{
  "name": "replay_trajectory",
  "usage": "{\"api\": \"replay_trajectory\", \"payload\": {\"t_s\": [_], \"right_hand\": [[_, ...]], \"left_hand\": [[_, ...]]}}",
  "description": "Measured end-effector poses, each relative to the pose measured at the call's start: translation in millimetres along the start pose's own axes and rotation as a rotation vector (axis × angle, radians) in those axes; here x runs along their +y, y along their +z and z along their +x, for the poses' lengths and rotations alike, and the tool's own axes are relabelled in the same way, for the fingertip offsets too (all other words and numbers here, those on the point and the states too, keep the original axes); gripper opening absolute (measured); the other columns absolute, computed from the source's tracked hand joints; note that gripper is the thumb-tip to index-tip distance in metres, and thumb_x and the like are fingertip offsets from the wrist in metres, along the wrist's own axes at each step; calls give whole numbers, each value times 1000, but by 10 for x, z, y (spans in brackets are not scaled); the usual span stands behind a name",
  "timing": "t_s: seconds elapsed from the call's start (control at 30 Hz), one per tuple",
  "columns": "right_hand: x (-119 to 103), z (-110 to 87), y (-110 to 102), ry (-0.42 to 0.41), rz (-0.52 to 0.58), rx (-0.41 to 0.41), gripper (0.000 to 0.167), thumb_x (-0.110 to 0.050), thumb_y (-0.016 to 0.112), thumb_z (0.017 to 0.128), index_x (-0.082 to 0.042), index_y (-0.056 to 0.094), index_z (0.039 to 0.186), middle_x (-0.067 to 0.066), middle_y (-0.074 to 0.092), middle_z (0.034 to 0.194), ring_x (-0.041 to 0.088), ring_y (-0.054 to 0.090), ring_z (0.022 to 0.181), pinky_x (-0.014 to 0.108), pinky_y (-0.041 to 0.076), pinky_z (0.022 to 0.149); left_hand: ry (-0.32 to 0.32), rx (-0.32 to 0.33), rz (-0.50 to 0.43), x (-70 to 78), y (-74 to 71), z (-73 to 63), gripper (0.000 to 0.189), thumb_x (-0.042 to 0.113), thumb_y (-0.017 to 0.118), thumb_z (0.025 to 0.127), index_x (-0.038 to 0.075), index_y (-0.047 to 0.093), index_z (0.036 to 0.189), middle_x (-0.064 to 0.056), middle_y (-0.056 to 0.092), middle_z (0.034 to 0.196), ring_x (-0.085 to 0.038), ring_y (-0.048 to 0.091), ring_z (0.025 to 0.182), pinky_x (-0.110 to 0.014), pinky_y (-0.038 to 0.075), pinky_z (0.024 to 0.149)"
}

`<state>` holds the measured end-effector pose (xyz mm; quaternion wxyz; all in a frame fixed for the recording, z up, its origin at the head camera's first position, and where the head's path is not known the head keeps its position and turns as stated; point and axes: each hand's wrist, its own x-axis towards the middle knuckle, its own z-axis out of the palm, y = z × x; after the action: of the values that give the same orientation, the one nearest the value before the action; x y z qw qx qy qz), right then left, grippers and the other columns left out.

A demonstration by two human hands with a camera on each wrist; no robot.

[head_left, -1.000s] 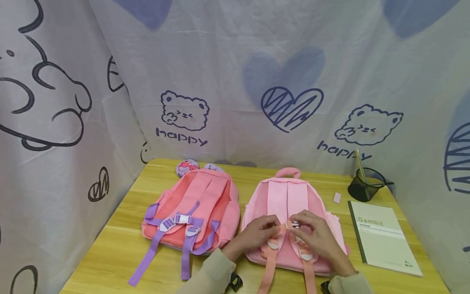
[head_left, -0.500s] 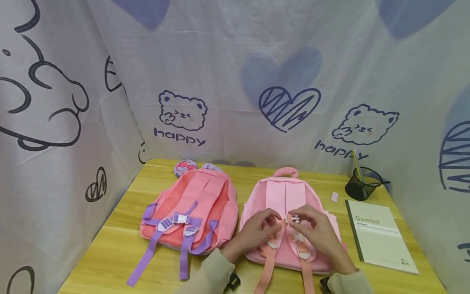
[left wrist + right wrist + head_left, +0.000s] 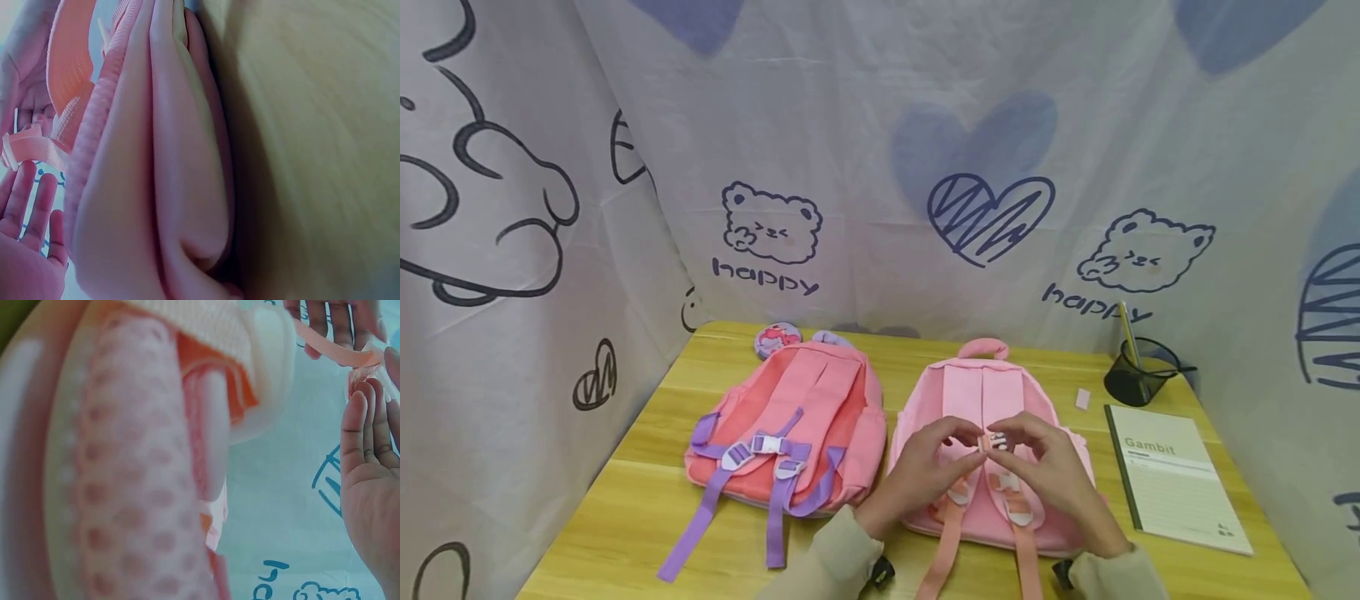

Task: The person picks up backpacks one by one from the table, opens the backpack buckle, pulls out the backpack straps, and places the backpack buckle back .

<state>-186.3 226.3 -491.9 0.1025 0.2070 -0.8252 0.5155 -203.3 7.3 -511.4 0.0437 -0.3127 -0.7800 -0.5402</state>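
Over the light pink backpack (image 3: 962, 392) on the right, both hands meet at an orange chest-strap buckle (image 3: 992, 442) with white prongs. My left hand (image 3: 925, 467) pinches its left side between thumb and index finger. The right hand (image 3: 1056, 467) pinches the pronged side from the right. In the right wrist view the orange strap (image 3: 334, 350) runs from the left hand's fingers to the buckle, and the right-hand fingers (image 3: 369, 425) are bent toward it. A second white buckle part (image 3: 1006, 482) hangs on the right shoulder strap below. Fingers partly hide the buckle.
A coral backpack (image 3: 805, 375) with purple straps and its buckle fastened lies to the left. A notebook (image 3: 1180, 483), a small eraser-like block (image 3: 1082, 399) and a black mesh pen holder (image 3: 1135, 383) are on the right of the wooden table (image 3: 617, 517). A printed curtain (image 3: 865, 275) stands behind.
Both hands have risen slightly with the buckle. The left thumb and index finger have shifted right, up to the buckle's edge, beside the right fingertips. The backpacks stay put.
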Motion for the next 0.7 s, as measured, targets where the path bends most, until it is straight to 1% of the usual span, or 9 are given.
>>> {"api": "replay_trajectory", "payload": {"t_s": [0.17,0.23,0.37,0.4,0.43,0.5,0.63,0.7], "right_hand": [[-43,5,17,6,-10,20,25,-4,80,89,-11,74,113,0,73,89,6,64,82,28,53,75],[-56,9,26,-5,-12,29,25,-3,80,89,-11,74,112,0,73,88,6,64,82,26,53,74],[-87,18,42,-15,17,32,26,-2,80,88,-10,75,112,0,72,87,6,65,81,26,54,76],[-94,20,46,-17,28,31,26,-2,80,88,-10,75,113,0,72,88,6,65,81,26,54,77],[-97,21,48,-21,39,30,27,-1,80,88,-9,74,113,1,71,89,7,65,81,26,55,77],[-100,23,52,-35,55,31,29,0,80,88,-7,74,115,2,70,91,8,65,82,25,55,77],[-71,20,52,-67,67,55,31,4,78,88,-2,72,118,5,68,96,10,64,84,21,55,78],[-47,15,52,-65,54,68,31,4,78,88,-3,72,118,6,67,98,10,64,85,21,55,77]], "left_hand": [[22,29,17,-12,3,-14,25,26,75,97,15,70,119,-1,73,108,-8,66,103,-38,55,93],[53,38,47,-11,0,-17,25,24,76,95,14,70,118,-1,73,108,-9,66,103,-38,56,91],[141,69,121,-7,-4,-10,25,21,78,94,12,70,116,-2,73,106,-13,67,101,-39,57,90],[149,77,135,-8,-4,-7,25,21,78,94,12,70,115,-2,73,105,-13,67,101,-38,58,89],[145,82,128,-9,-5,-8,24,21,78,94,12,71,115,-3,72,105,-13,67,100,-38,57,90],[102,88,92,-11,-8,-18,23,21,76,96,12,71,116,-3,72,105,-13,65,100,-36,56,90],[-50,88,-91,-37,-29,-48,22,22,72,99,14,72,120,-4,71,104,-10,63,98,-31,52,90],[-97,92,-169,-58,-38,-54,22,23,71,100,14,72,120,-5,72,103,-8,63,96,-30,52,88]]}}
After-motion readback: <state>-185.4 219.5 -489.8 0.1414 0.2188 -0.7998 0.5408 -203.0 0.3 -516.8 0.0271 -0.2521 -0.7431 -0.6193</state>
